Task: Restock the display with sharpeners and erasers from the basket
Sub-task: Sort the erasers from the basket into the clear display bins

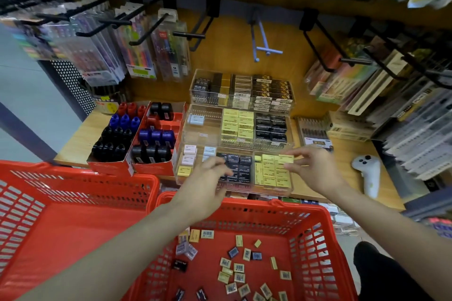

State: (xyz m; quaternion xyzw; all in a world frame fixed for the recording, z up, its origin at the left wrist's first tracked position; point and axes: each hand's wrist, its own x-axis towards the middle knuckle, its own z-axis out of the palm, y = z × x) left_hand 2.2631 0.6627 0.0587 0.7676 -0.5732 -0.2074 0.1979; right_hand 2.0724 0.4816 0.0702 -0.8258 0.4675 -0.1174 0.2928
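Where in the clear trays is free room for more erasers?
Mostly bare: the middle tray's left compartment, holding one white eraser beside the yellow erasers. Crowded: the front tray's yellow block, where the right hand pinches one.

2 bare forearms — dark trousers [381, 273]

Both hands reach over the near tier of the clear display tray [244, 188]. The right hand [315, 166] pinches an eraser [286, 159] above that tier's right compartment. Left of the left hand [205, 186] stand the sharpener boxes [137, 139]. Below both wrists sits the basket [315, 239], loose erasers [234, 269] in it; another basket [73, 203], seemingly bare, lies left.
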